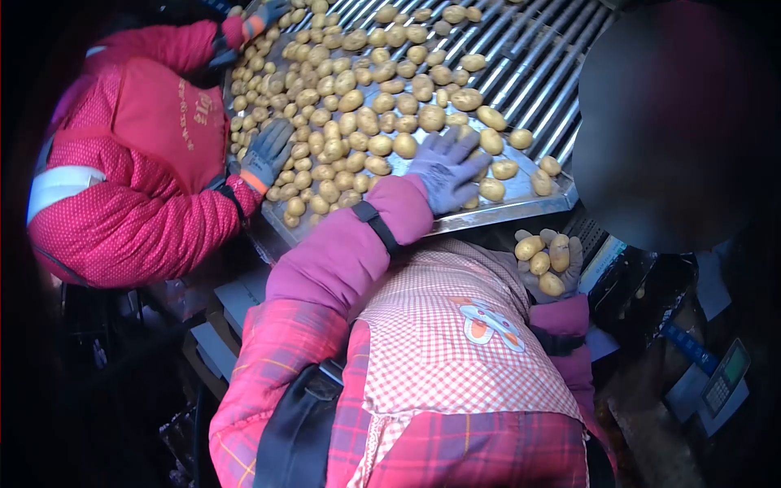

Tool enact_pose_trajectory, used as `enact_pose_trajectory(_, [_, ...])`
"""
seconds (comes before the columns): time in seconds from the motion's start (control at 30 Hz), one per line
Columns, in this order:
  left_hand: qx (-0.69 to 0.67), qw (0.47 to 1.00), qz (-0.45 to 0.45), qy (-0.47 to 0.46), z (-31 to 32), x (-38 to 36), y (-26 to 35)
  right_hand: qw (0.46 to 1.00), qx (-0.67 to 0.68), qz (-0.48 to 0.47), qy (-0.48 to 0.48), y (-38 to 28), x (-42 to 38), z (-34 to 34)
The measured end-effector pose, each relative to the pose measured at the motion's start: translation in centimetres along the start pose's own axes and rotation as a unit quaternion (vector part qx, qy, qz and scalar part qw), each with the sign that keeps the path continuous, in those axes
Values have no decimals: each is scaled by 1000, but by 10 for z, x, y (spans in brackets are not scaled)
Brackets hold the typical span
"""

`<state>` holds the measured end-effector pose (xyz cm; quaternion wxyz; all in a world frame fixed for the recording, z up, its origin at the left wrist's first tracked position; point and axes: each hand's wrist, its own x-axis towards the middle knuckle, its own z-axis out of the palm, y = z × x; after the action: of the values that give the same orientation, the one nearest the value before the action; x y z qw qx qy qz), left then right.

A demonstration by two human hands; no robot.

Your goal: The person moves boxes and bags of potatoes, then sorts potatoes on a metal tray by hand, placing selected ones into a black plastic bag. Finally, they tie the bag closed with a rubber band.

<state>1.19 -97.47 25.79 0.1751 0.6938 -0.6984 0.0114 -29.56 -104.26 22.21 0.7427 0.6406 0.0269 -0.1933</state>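
My left hand [449,169], in a greyish-purple glove, lies palm down with fingers spread at the front of a metal sorting tray [508,210]. Potatoes [490,141] lie around its fingertips, and whether it presses on any of them is hidden. Lower and to the right, beyond the tray's edge, my right hand [572,272] is turned up in a greyish glove. Several potatoes [559,253] rest in it, with the fingers curled around them.
A co-worker in a red apron [183,122] stands at the left, one gloved hand [268,153] among the potatoes, the other higher up. Metal rollers [537,49] run behind the tray. A blurred round shape [675,130] covers the right. A keypad device [724,378] sits lower right.
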Motion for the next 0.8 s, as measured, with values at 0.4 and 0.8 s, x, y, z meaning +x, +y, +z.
enact_pose_trajectory(0.4, [51,996,-37,-67,-9,3,84,695,-602,-393,-6,-41,-71,81])
enact_pose_trajectory(0.8, [6,985,-172,-6,30,-3,80,-39,-838,-544,23,-261,-121,-8])
